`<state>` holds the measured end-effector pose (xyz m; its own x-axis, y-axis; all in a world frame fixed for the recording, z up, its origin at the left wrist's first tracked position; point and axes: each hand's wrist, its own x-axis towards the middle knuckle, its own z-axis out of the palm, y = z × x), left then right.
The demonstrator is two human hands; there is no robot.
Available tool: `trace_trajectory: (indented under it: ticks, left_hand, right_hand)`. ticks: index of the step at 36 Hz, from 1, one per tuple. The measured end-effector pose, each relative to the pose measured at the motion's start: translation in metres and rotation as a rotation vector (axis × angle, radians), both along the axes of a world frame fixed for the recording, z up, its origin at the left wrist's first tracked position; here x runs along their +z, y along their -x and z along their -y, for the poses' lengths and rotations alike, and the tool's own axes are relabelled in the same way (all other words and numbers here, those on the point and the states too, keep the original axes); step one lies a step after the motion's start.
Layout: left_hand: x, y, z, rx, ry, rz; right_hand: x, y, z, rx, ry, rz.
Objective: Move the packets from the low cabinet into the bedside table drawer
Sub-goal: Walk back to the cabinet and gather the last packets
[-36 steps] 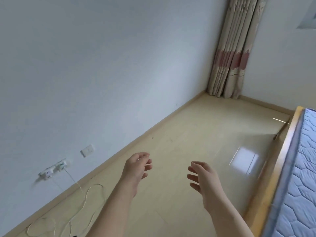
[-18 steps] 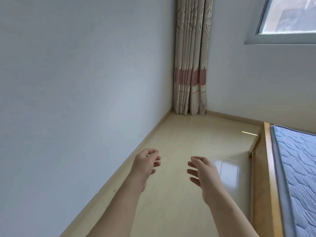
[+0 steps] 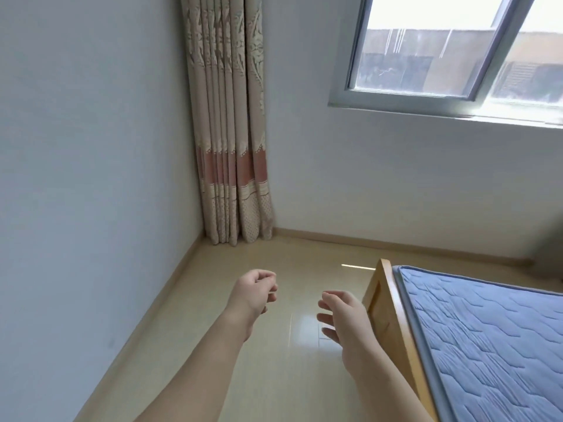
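No packets, low cabinet or bedside table drawer show in the head view. My left hand (image 3: 254,292) is held out in front of me over the floor, fingers loosely curled, holding nothing. My right hand (image 3: 342,318) is beside it, a little lower and nearer the bed corner, fingers relaxed and slightly bent, also holding nothing. Both forearms reach in from the bottom of the frame.
A wooden bed frame (image 3: 385,300) with a blue quilted mattress (image 3: 487,330) fills the lower right. A patterned curtain (image 3: 231,132) hangs in the far corner. A window (image 3: 451,47) sits above the bed. Pale glossy floor (image 3: 274,345) runs between the left wall and the bed.
The view has swung right and upward: the wall socket and cable left the frame, the window and more of the bed came in. Both hands keep the same held-out pose.
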<state>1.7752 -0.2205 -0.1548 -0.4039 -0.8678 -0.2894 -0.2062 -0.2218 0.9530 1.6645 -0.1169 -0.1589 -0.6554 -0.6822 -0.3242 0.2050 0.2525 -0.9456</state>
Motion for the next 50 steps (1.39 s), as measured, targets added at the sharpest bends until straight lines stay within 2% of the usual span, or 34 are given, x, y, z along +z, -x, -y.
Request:
trace_trajectory:
  ticks: [10, 23, 34, 42, 50]
  left_hand:
    - [0.004, 0.178, 0.153, -0.211, -0.034, 0.058]
    - [0.019, 0.457, 0.332, -0.267, 0.018, 0.041]
    - [0.003, 0.686, 0.438, -0.376, 0.014, 0.036]
    - [-0.001, 0.916, 0.486, -0.587, 0.070, 0.030]
    - [-0.019, 1.115, 0.425, -0.987, 0.038, 0.102]
  right_hand:
    - [-0.004, 0.169, 0.133, -0.190, -0.044, 0.030]
    - [0.007, 0.437, 0.315, -0.296, 0.039, 0.054]
    - [-0.013, 0.652, 0.404, -0.422, 0.004, 0.076]
    - [-0.018, 0.843, 0.438, -0.671, 0.027, 0.075]
    - [-0.031, 0.991, 0.391, -0.993, 0.013, 0.135]
